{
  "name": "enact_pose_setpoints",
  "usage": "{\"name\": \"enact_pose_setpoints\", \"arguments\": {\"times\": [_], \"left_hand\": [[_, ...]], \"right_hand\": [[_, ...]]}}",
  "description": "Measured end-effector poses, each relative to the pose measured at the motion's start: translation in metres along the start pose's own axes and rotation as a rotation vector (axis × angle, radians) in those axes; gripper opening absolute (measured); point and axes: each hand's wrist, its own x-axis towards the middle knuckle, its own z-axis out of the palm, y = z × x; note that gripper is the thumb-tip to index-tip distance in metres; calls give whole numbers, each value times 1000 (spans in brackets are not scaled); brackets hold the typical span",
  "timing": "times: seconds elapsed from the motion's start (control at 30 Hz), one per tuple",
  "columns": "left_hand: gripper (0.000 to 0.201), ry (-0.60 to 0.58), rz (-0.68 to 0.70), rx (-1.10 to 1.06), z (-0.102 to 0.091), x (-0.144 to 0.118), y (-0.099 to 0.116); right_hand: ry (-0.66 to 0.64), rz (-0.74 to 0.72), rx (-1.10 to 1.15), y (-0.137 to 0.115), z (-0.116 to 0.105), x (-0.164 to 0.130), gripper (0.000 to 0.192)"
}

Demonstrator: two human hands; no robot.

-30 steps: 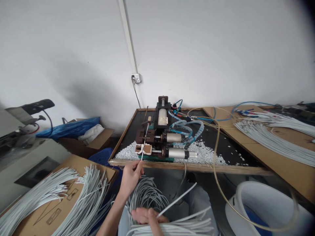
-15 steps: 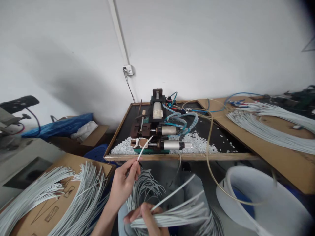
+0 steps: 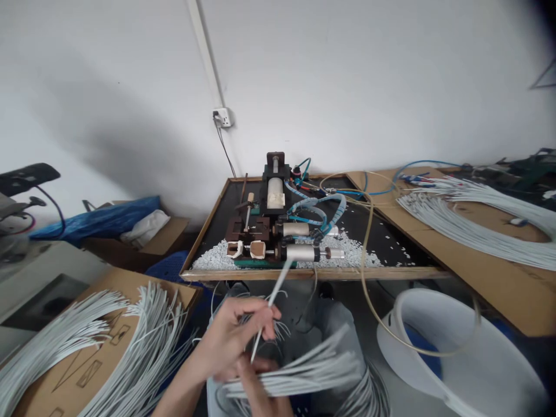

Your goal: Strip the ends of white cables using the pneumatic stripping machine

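Note:
Between the thumb and fingers of my left hand [image 3: 238,333], a single white wire [image 3: 281,278] is pinched, its end pointing up and right. Just below, my right hand [image 3: 258,382] is closed around a bundle of white wires [image 3: 313,373], whose ends fan out to the right and are blurred. My hands are close together, and the left partly covers the right. Ahead of them stands a pneumatic machine [image 3: 275,194] with metal cylinders [image 3: 299,252] and a clamp with white-edged jaws [image 3: 257,249]. Neither hand touches it.
Small white scraps [image 3: 212,258] lie around the machine on a wood-edged black tray [image 3: 403,273]. More wires [image 3: 143,347] rest on cardboard at left, and a wire coil [image 3: 478,234] at right. A white bucket [image 3: 391,341] stands at lower right, with a thin hose [image 3: 369,231] looping over it.
My left hand has moved down and right, away from the clamp toward my right hand, with a wire in its pinch. The near cylinder's rod, extended toward the clamp before, now sticks out at its right end.

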Motion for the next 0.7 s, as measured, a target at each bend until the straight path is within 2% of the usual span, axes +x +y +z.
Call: {"name": "enact_pose_setpoints", "arguments": {"times": [0.1,0.2,0.37,0.53,0.7], "left_hand": [[42,327,27,10,-13,14,-23],[38,472,32,79,-24,27,-47],[39,567,24,216,-23,32,-70],[43,609,-4,269,-15,27,-78],[45,630,-6,306,-18,26,-84]], "right_hand": [[-87,-41,158,-4,1,14,52],[-141,-15,171,-2,-2,22,52],[-197,48,222,14,-9,31,52],[-229,67,253,24,-11,36,53],[-238,36,293,24,-9,33,51]]}}
